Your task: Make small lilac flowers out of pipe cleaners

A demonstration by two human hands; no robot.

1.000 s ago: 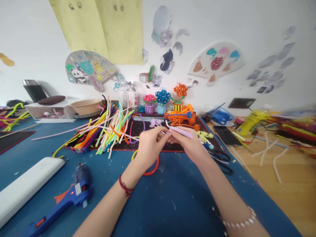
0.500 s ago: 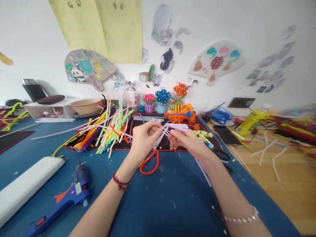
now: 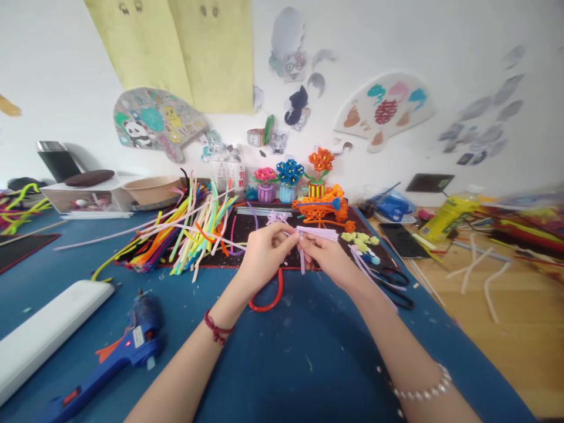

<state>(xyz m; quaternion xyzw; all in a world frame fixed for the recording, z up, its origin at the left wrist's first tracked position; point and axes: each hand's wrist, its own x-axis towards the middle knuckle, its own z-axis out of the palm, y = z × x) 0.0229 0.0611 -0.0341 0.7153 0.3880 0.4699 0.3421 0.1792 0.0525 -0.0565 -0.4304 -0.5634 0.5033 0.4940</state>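
My left hand (image 3: pixel 266 252) is closed, thumb and fingertips pinching the near ends of lavender pipe cleaners (image 3: pixel 321 233). Meeting it fingertip to fingertip, my right hand (image 3: pixel 329 256) is closed on the same pipe cleaners, which fan out to the right above its knuckles. One lavender strand hangs down between the hands. Just beneath them a red-handled tool (image 3: pixel 280 289) lies at the edge of the dark mat, its working end hidden by my hands. A curly lavender piece (image 3: pixel 277 217) rests behind my left fingers. More lavender strips (image 3: pixel 368 271) lie beside my right wrist.
Left of my hands is a pile of colourful pipe cleaners (image 3: pixel 202 229), with a blue glue gun (image 3: pixel 140 341) nearer me. Black-handled scissors (image 3: pixel 399 288), yellow pompoms (image 3: pixel 361 241) and a phone (image 3: pixel 403 239) lie to the right. Potted pipe-cleaner flowers (image 3: pixel 288 176) stand at the wall.
My hands have come together, and the right fingers, spread before, now close on the lavender pipe cleaners. A strand now hangs downward. My right forearm has shifted, uncovering more of the black-handled scissors.
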